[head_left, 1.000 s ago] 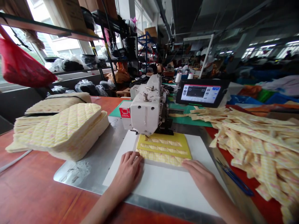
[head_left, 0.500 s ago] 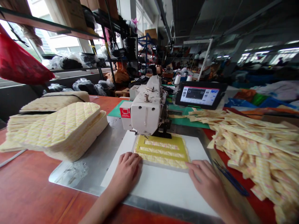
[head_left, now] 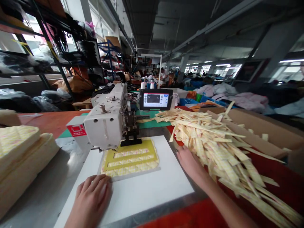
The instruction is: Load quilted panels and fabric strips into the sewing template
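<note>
My left hand [head_left: 93,190] lies on the white board [head_left: 147,196], its fingers outstretched at the near left corner of a quilted yellow fabric piece [head_left: 133,171]. A yellow-green slotted template [head_left: 133,151] rests on that piece, beside and partly under the head of a white sewing machine [head_left: 104,126]. My right hand [head_left: 188,160] is off the board's right edge, next to a heap of pale yellow fabric strips [head_left: 204,136]. Its fingers are curled together and point down; whatever lies under them is hidden. The blue-handled thread snips seen earlier do not show now.
Stacked quilted pieces [head_left: 21,161] stand at the left. A control screen [head_left: 156,99] is behind the machine, near white thread cones [head_left: 142,85]. On the right, an open cardboard box [head_left: 258,136] sits behind the strips. Shelves with bagged goods line the left wall.
The view has turned to the right. My right hand has left the fabric's right corner and moved right, over where the snips lay. My left hand stays near the left corner.
</note>
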Demonstrator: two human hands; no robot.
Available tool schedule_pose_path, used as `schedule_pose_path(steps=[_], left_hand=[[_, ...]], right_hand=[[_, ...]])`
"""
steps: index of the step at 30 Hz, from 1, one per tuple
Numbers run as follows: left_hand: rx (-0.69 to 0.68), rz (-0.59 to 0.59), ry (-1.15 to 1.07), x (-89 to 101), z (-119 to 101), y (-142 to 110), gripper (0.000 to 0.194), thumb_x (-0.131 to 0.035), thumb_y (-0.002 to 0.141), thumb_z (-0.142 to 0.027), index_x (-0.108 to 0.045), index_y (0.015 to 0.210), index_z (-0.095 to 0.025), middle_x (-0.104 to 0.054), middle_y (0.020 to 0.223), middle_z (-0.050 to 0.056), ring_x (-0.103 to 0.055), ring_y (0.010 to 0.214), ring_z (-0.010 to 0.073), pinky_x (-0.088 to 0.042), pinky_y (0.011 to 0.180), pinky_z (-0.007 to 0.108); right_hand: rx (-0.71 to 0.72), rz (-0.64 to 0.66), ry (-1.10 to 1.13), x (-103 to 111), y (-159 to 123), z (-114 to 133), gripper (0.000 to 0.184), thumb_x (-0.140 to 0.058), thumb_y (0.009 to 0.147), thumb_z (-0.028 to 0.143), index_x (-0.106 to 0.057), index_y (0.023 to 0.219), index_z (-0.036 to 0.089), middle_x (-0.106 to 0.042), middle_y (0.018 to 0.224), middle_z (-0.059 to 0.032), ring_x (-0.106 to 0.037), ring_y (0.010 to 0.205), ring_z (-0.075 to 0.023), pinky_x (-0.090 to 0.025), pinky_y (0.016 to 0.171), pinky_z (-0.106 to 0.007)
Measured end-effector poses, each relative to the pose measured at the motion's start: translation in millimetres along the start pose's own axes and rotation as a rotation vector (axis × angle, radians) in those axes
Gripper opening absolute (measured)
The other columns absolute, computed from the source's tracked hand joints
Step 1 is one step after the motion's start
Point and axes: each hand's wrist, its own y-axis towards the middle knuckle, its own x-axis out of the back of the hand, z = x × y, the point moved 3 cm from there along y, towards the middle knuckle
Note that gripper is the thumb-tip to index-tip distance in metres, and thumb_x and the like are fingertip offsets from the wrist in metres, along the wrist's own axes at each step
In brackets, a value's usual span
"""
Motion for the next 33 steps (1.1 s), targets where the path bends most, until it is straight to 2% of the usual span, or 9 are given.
schedule_pose_path(steps=[5,9,13,15,17,20,23,28,33], left_hand=[[0.048,0.024,-0.022,-0.3,-5.1,0.9,0.022,-0.055,0.098,-0.034,-0.067,0.113,-0.023,-0.073,0.112,0.008,-0.062,0.101,0.0283,-0.045,0.082,0.041],[0.054,0.02,-0.033,2.2,-6.9,2.4,0.022,-0.055,0.098,-0.032,-0.069,0.113,-0.023,-0.074,0.112,0.008,-0.062,0.101,0.027,-0.046,0.082,0.04],[0.108,0.042,-0.127,13.4,-13.8,11.2,0.02,-0.055,0.098,-0.029,-0.073,0.106,-0.024,-0.075,0.107,0.008,-0.063,0.1,0.0274,-0.047,0.084,0.04],[0.19,0.062,-0.303,21.3,-23.1,20.7,0.022,-0.053,0.099,-0.03,-0.074,0.104,-0.024,-0.075,0.106,0.008,-0.064,0.1,0.0271,-0.049,0.087,0.041],[0.364,0.079,-0.59,26.7,-34.4,32.0,0.026,-0.054,0.1,-0.038,-0.075,0.103,-0.023,-0.075,0.106,0.009,-0.067,0.099,0.0264,-0.052,0.087,0.039],[0.689,0.101,-1.091,24.2,-54.0,46.0,0.038,-0.066,0.092,-0.053,-0.075,0.104,-0.018,-0.077,0.099,0.01,-0.071,0.092,0.0255,-0.056,0.08,0.035],[0.85,0.103,-1.434,17.1,-72.5,53.3,0.043,-0.081,0.079,-0.052,-0.077,0.099,-0.015,-0.077,0.089,0.009,-0.07,0.081,0.0208,-0.056,0.076,0.029],[1.042,0.09,-1.7,8.3,-90.8,47.9,0.037,-0.085,0.078,-0.045,-0.076,0.095,-0.013,-0.076,0.089,0.008,-0.068,0.076,0.0135,-0.054,0.078,0.024],[1.125,0.04,-1.652,-10.0,-90.8,41.2,0.043,-0.089,0.073,-0.047,-0.071,0.093,-0.013,-0.071,0.078,0.003,-0.064,0.07,0.0119,-0.053,0.071,0.024]], right_hand=[[0.025,-0.198,0.023,17.6,38.4,-1.8,0.044,-0.046,0.093,0.001,-0.061,0.131,0.018,-0.059,0.133,-0.0179,-0.065,0.094,-0.0242,-0.048,0.069,-0.033],[0.071,-0.338,0.095,54.6,71.6,-2.9,0.027,-0.045,0.099,0.009,-0.07,0.106,0.015,-0.066,0.122,-0.0164,-0.058,0.109,-0.0296,-0.047,0.091,-0.04],[0.223,-0.621,0.465,112.2,55.0,23.9,0.024,-0.042,0.107,0.027,-0.064,0.104,0.018,-0.069,0.109,-0.0124,-0.057,0.106,-0.0275,-0.044,0.094,-0.04],[0.356,-0.469,0.703,126.9,36.0,49.2,0.025,-0.043,0.107,0.032,-0.061,0.095,0.021,-0.067,0.091,-0.0057,-0.06,0.087,-0.0219,-0.045,0.079,-0.033],[0.421,-0.106,0.902,123.3,17.2,78.6,0.028,-0.045,0.106,0.037,-0.057,0.086,0.023,-0.062,0.077,0.0005,-0.056,0.072,-0.0164,-0.039,0.066,-0.028],[0.419,0.418,1.233,96.0,-9.8,120.0,0.037,-0.053,0.101,0.048,-0.053,0.076,0.021,-0.056,0.071,0.0033,-0.05,0.066,-0.0131,-0.034,0.058,-0.025],[0.312,0.764,1.606,66.6,-32.3,145.8,0.041,-0.062,0.093,0.058,-0.059,0.083,0.018,-0.058,0.076,0.0018,-0.052,0.072,-0.014,-0.037,0.062,-0.024],[0.034,0.924,1.761,45.0,-56.8,145.6,0.045,-0.07,0.087,0.061,-0.064,0.098,0.019,-0.061,0.085,0.0013,-0.053,0.074,-0.012,-0.04,0.062,-0.021],[0.084,0.85,1.709,20.8,-55.8,146.1,0.049,-0.067,0.087,0.066,-0.061,0.097,0.019,-0.064,0.083,0.0,-0.059,0.069,-0.0131,-0.043,0.056,-0.022]])
